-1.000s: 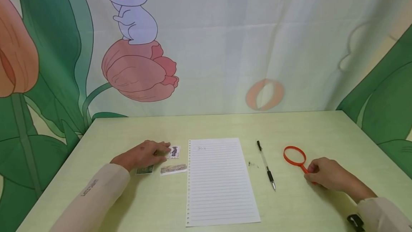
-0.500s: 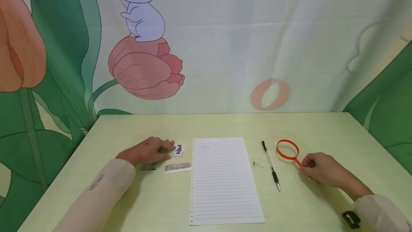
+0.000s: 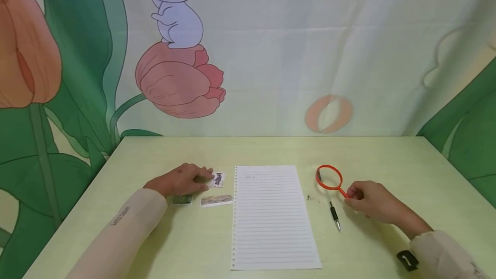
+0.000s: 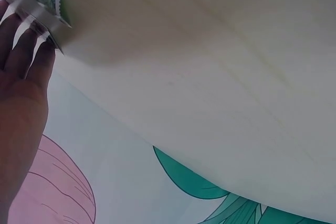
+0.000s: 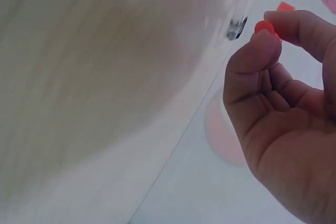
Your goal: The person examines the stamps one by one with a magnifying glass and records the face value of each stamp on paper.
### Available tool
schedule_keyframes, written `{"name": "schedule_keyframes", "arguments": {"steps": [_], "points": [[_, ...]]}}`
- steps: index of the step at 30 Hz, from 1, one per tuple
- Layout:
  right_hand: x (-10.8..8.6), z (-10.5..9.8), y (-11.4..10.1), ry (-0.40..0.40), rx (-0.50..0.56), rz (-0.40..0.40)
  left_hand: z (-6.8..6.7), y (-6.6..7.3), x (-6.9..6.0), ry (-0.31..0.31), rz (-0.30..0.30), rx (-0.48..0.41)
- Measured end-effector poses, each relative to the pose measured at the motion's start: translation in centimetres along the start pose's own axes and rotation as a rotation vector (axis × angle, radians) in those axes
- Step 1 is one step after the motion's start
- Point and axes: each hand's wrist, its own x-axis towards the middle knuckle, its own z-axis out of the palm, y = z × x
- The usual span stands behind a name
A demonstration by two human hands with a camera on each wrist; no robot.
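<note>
In the head view my right hand pinches the handle of a red magnifying glass, whose ring overlaps the upper part of a black-and-clear pen. The right wrist view has the red handle end between thumb and forefinger of that hand. My left hand rests with extended fingers at the edge of a stamp with a dark figure. Below it lie a green stamp and a long brownish stamp. In the left wrist view the fingers of this hand are beside the stamps.
A lined sheet with faint writing near its top lies mid-table, left of the pen. Tiny bits are between sheet and pen. A black object is by the right sleeve. A printed curtain hangs behind the table.
My right hand has carried the magnifying glass leftward, from right of the pen to over its upper part. The left hand stays at the stamps, while the whole view has shifted slightly.
</note>
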Motion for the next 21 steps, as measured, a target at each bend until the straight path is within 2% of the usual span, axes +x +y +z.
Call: {"name": "schedule_keyframes", "arguments": {"steps": [9,15,21], "points": [[0.8,0.3,-2.2,-0.024,-0.022,-0.006,-0.1,0.2,0.3,-0.012,0.01,-0.001],[1.6,0.6,-3.2,-0.036,-0.03,-0.066,-0.3,0.2,0.1,-0.012,0.015,0.0],[2.2,0.9,-4.2,-0.048,-0.022,-0.116,-0.3,0.3,0.1,-0.02,-0.032,-0.003]]}}
